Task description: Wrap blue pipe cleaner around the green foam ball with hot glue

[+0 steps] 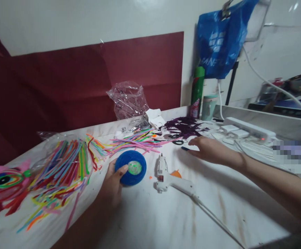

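Observation:
My left hand (113,183) grips a round blue disc of wound pipe cleaner with a green centre (131,167), thumb on its face, just above the white table (166,221). My right hand (209,149) reaches to the right across the table, fingers stretched out flat with dark nails, near a dark purple pile of pipe cleaners (182,126) and a small black loop (178,141). It holds nothing that I can see. A white glue gun (163,174) lies between my hands, its cord running toward the front right.
Bright pipe cleaners lie in a bag (62,169) at left and loose (140,140) in the middle. A pink and red fuzzy figure (5,183) sits far left. A crumpled clear bag (128,100), green spray can (197,91), cup (208,107) and power strip (248,128) stand behind.

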A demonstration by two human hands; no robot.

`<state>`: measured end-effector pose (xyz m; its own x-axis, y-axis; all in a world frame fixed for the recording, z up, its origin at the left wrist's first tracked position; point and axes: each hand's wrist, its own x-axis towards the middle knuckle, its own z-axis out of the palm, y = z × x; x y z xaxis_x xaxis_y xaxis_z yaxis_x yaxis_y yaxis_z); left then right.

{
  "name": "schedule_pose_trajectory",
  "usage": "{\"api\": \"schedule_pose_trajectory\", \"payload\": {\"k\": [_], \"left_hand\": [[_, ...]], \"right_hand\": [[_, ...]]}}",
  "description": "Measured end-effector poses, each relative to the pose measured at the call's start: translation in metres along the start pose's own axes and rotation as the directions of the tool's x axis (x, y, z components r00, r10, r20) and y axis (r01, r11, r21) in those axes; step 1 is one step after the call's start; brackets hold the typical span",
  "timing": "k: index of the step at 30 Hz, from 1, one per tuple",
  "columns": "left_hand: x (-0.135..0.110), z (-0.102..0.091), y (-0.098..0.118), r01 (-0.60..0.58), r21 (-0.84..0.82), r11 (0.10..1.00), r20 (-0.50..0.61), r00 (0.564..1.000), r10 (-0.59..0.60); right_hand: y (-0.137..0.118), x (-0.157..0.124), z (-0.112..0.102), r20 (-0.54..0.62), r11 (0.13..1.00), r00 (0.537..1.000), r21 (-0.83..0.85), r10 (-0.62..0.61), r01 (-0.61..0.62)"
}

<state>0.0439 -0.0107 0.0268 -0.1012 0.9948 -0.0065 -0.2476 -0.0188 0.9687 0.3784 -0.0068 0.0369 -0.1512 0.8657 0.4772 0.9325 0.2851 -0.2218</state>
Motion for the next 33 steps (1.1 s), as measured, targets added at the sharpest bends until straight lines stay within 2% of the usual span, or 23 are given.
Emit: {"api": "schedule_pose_trajectory", "payload": {"k": [3, 6, 9, 12, 17, 21, 23, 24, 26, 28, 29, 33], "left_hand": [[0.002, 0.001, -0.004, -0.011, -0.011, 1.000, -0.030, 1.000, 0.010], [0.003, 0.001, -0.006, -0.019, -0.017, 1.000, -0.041, 0.999, 0.018], [0.002, 0.001, -0.005, -0.018, -0.021, 1.000, -0.054, 0.998, 0.017], [0.002, 0.000, -0.006, -0.015, -0.018, 1.000, -0.057, 0.998, 0.014], [0.005, -0.005, -0.012, -0.028, -0.011, 1.000, -0.034, 0.999, 0.027], [0.010, -0.009, -0.017, -0.032, -0.024, 0.999, -0.032, 0.999, 0.032], [0.011, -0.010, -0.018, -0.036, -0.033, 0.999, -0.018, 0.999, 0.036], [0.012, -0.011, -0.018, -0.037, -0.034, 0.999, -0.010, 0.999, 0.037], [0.012, -0.011, -0.018, -0.035, -0.027, 0.999, -0.007, 0.999, 0.034], [0.012, -0.010, -0.018, -0.032, -0.014, 0.999, -0.017, 0.999, 0.032], [0.012, -0.010, -0.018, -0.031, -0.005, 0.999, -0.020, 0.999, 0.031], [0.012, -0.012, -0.020, -0.039, 0.033, 0.999, -0.010, 0.999, 0.039]], "right_hand": [[-0.011, -0.018, 0.005, 0.084, 0.998, 0.995, 0.035, -0.057, 0.055], [-0.042, -0.032, 0.007, 0.154, 0.980, 0.972, 0.115, -0.178, 0.161], [-0.072, -0.037, 0.016, 0.225, 0.949, 0.925, 0.143, -0.307, 0.280], [-0.086, -0.036, 0.033, 0.269, 0.942, 0.902, 0.109, -0.337, 0.319], [-0.080, -0.032, 0.050, 0.207, 0.960, 0.937, 0.066, -0.280, 0.272], [-0.075, -0.024, 0.040, 0.089, 0.970, 0.972, 0.127, -0.219, 0.207], [-0.079, -0.019, 0.031, 0.046, 0.960, 0.985, 0.235, -0.167, 0.152], [-0.083, -0.018, 0.026, 0.031, 0.937, 0.991, 0.331, -0.132, 0.114], [-0.094, -0.019, 0.018, 0.046, 0.802, 0.996, 0.596, -0.072, 0.030], [-0.104, -0.026, 0.014, 0.073, 0.651, 0.992, 0.759, -0.098, 0.008], [-0.108, -0.031, 0.013, 0.067, 0.617, 0.990, 0.786, -0.122, 0.023], [-0.108, -0.051, 0.021, 0.073, 0.665, 0.985, 0.745, -0.158, 0.052]]}}
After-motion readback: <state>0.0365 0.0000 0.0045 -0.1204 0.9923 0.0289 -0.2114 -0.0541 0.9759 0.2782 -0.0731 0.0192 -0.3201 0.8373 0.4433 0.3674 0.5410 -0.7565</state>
